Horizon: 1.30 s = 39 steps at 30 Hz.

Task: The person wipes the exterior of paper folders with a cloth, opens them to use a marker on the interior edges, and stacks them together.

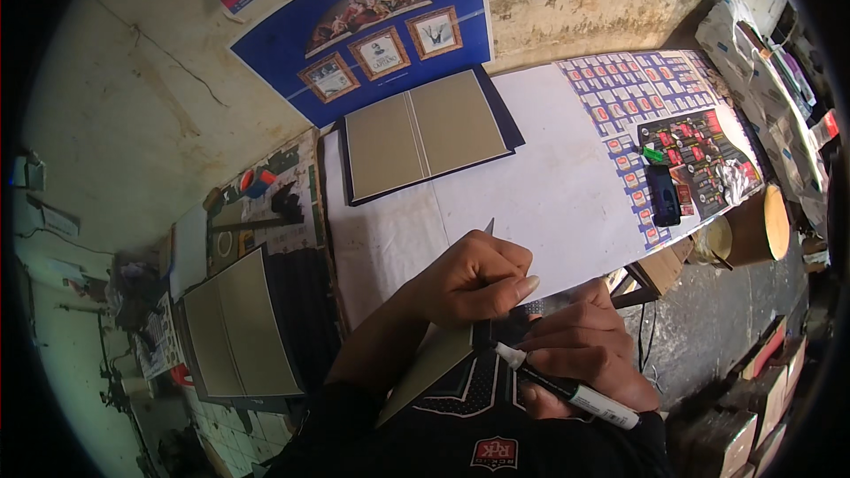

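A grey board with a dark edge (pixel 433 370) stands tilted close to my body. My left hand (pixel 478 281) is closed on its upper part, and a narrow point sticks out above the knuckles. Wrapped in the fingers of my right hand (pixel 589 350) is a marker pen (pixel 584 398) with a black barrel, a pale label and a whitish front end. That end lies close to the board's dark edge; whether they touch I cannot tell. Beyond my hands, an opened dark-bordered cover with two grey panels (pixel 460 124) lies on the white-covered table (pixel 540 186).
Another dark-bordered cover with grey panels (pixel 243 332) lies at the left. To the right are a black phone (pixel 663 196), crumpled foil (pixel 734 182) and a dark printed sheet (pixel 686 137). A blue poster (pixel 372 22) hangs behind the table. Boxes (pixel 717 434) stand at the lower right.
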Each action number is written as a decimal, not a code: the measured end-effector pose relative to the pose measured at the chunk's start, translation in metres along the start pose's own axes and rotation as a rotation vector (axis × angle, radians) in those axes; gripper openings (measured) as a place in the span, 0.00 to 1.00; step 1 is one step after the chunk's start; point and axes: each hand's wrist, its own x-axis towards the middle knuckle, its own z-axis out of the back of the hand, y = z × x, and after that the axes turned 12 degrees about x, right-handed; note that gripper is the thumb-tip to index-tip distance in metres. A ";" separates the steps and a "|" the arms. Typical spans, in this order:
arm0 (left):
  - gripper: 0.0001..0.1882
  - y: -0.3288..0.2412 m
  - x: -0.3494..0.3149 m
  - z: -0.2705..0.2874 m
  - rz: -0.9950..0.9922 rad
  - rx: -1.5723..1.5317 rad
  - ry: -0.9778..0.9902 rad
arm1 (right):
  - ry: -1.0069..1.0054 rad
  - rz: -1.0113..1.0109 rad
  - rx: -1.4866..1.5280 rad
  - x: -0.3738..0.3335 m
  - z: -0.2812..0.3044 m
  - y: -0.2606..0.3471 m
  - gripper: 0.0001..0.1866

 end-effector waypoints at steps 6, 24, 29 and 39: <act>0.19 0.002 0.000 0.000 -0.001 -0.013 0.010 | -0.004 -0.006 0.011 -0.001 -0.002 0.000 0.18; 0.26 -0.087 -0.050 0.195 -0.694 -0.162 -0.286 | -0.517 -0.129 -0.230 -0.085 0.049 -0.036 0.18; 0.23 -0.107 -0.059 0.202 -0.697 -0.269 -0.590 | -0.619 -0.343 -0.145 -0.088 0.048 -0.052 0.16; 0.23 -0.070 -0.065 0.249 -0.806 -0.307 -0.601 | -0.648 -0.475 -0.137 -0.119 0.065 -0.064 0.15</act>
